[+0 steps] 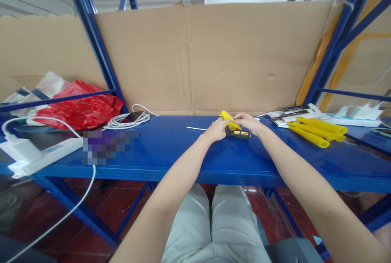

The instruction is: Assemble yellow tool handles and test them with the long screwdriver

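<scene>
Over the blue shelf table, my left hand (217, 129) is closed around a small yellow plastic part (226, 115) whose exact kind I cannot make out. My right hand (246, 122) meets it from the other side, fingers pinched at the same yellow part. Just below my hands lies a screwdriver (240, 134) with a black and yellow handle. Its thin metal shaft (195, 128) points left and passes partly behind my left hand. My fingertips hide much of the yellow part.
Several yellow tubes (319, 131) lie at the right beside printed packaging (293, 113). To the left are a coiled white cable (126, 120), a red plastic bag (81, 102), and a white power strip (58, 153) with a charger. Cardboard (232, 59) walls the back; blue posts (94, 43) flank it.
</scene>
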The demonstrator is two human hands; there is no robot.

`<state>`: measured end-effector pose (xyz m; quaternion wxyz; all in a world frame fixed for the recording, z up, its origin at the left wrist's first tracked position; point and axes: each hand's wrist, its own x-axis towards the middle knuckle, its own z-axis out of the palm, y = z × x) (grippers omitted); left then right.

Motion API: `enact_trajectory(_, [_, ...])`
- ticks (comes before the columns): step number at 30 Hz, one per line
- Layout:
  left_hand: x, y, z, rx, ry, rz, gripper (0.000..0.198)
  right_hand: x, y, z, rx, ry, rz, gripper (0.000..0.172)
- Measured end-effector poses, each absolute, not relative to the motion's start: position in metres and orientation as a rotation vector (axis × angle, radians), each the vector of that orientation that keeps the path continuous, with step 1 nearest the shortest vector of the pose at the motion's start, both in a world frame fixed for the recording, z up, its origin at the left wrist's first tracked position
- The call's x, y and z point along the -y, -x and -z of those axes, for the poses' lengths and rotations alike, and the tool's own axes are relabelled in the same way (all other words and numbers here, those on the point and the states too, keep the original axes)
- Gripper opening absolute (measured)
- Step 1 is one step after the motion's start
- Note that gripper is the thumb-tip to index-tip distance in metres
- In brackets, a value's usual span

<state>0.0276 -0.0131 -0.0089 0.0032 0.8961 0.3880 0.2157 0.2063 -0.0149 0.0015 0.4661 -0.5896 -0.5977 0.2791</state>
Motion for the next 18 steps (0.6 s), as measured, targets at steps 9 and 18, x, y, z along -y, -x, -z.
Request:
enact_trajectory(9, [0.013,-0.024,0.01,-1.169,-2.921,-0.594,0.058,0.01,-0.216,0.003,1.556,1.378,-0.742,0.025])
enact_trajectory(18, [0.01,-0.022,0.01,-1.067,-2.982,-0.64,0.059,0.015,-0.219,-0.002,1.472,1.35,-0.857,0.037])
